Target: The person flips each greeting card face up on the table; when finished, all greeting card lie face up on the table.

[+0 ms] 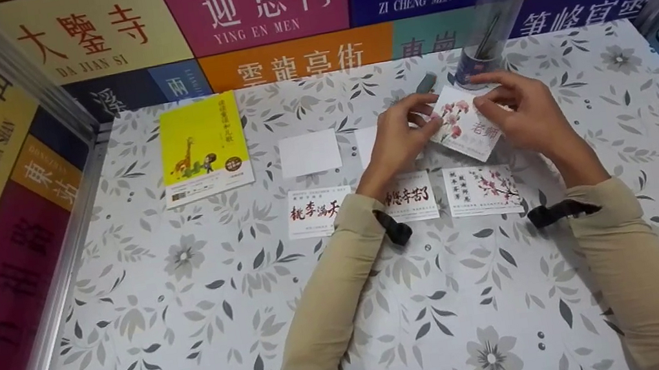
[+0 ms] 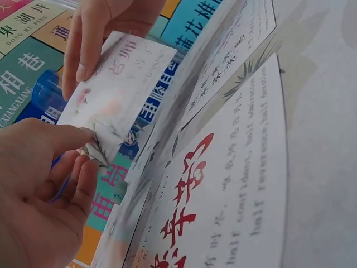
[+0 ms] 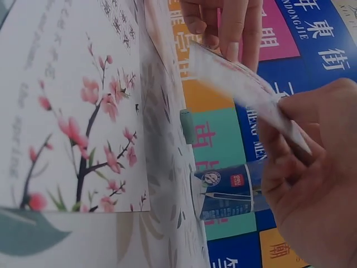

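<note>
A white card with pink flowers and red writing (image 1: 469,123) is held up over the table between both hands. My left hand (image 1: 399,138) pinches its left edge between thumb and fingers, as the left wrist view also shows with the flowered card (image 2: 106,106). At the opposite edge, my right hand (image 1: 529,116) grips it with thumb and fingers; the right wrist view shows the card (image 3: 245,92) nearly edge-on. Below lie a card with red writing (image 1: 311,212), a second red-lettered card (image 1: 413,198) partly behind the left wrist, and a blossom-branch card (image 1: 482,189).
A blank white card (image 1: 310,152) and another white card (image 1: 366,143), mostly covered by the left hand, lie behind the front row. A yellow book (image 1: 203,145) lies at left. A clear tube with a blue lid (image 1: 494,17) stands behind the right hand, near a small grey-green object (image 1: 426,83).
</note>
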Action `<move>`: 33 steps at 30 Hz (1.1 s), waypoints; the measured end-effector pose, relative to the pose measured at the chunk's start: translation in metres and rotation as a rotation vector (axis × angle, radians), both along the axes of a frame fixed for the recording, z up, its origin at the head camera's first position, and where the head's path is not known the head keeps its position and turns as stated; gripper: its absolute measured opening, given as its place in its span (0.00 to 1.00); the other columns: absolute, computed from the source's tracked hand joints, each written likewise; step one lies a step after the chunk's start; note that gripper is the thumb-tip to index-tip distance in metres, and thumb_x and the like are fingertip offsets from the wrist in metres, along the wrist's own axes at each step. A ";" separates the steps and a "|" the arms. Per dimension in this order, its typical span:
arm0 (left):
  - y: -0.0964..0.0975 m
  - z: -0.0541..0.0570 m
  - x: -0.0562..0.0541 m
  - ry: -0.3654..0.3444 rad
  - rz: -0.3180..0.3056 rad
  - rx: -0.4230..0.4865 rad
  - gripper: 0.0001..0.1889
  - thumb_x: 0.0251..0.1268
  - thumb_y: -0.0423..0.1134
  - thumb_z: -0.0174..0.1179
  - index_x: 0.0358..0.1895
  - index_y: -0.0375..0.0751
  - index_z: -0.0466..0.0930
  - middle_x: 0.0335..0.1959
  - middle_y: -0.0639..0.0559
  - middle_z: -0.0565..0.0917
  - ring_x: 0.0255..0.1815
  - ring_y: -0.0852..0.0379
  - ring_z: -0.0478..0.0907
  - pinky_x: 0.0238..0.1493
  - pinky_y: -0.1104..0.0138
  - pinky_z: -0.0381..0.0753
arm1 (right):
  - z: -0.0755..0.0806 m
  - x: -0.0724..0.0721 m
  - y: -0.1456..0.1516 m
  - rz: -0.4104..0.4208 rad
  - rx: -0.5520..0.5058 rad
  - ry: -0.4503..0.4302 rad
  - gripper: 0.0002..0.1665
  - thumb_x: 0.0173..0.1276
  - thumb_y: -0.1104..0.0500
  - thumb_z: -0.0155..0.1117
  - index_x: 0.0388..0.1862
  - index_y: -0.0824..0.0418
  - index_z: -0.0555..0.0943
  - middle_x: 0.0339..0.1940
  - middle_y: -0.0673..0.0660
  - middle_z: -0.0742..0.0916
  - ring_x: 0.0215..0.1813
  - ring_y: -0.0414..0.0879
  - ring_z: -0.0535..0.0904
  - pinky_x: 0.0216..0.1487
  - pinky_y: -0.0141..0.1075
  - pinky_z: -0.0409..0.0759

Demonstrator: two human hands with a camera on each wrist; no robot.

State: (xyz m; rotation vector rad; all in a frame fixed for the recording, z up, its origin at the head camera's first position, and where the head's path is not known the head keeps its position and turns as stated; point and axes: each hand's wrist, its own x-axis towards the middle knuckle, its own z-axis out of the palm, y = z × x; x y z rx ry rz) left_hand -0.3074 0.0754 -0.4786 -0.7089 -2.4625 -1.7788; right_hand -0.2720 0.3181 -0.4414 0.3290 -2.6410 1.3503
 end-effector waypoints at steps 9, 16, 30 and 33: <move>-0.001 -0.003 0.000 -0.044 0.032 -0.040 0.19 0.73 0.32 0.70 0.64 0.40 0.85 0.42 0.48 0.92 0.41 0.59 0.90 0.48 0.75 0.86 | -0.010 -0.004 0.012 -0.107 0.186 -0.128 0.34 0.75 0.46 0.75 0.77 0.47 0.79 0.54 0.62 0.88 0.50 0.41 0.81 0.50 0.31 0.75; 0.001 -0.004 0.002 -0.046 -0.031 -0.043 0.24 0.76 0.33 0.68 0.72 0.42 0.79 0.49 0.47 0.93 0.48 0.57 0.91 0.54 0.74 0.85 | -0.012 -0.008 0.021 -0.122 0.222 -0.259 0.45 0.76 0.45 0.72 0.84 0.60 0.68 0.57 0.66 0.85 0.55 0.51 0.80 0.51 0.33 0.77; 0.007 -0.004 0.002 0.035 -0.074 -0.404 0.42 0.67 0.28 0.69 0.84 0.37 0.64 0.53 0.47 0.88 0.52 0.56 0.81 0.57 0.71 0.79 | -0.020 -0.009 0.028 -0.053 0.285 -0.331 0.48 0.75 0.48 0.73 0.85 0.65 0.65 0.60 0.72 0.84 0.62 0.65 0.82 0.64 0.59 0.78; 0.006 -0.004 0.002 0.049 -0.084 -0.437 0.42 0.66 0.30 0.70 0.83 0.35 0.65 0.51 0.47 0.88 0.48 0.57 0.80 0.57 0.71 0.78 | -0.022 -0.009 0.028 -0.049 0.302 -0.329 0.46 0.75 0.49 0.72 0.85 0.64 0.66 0.59 0.71 0.84 0.61 0.64 0.82 0.62 0.56 0.78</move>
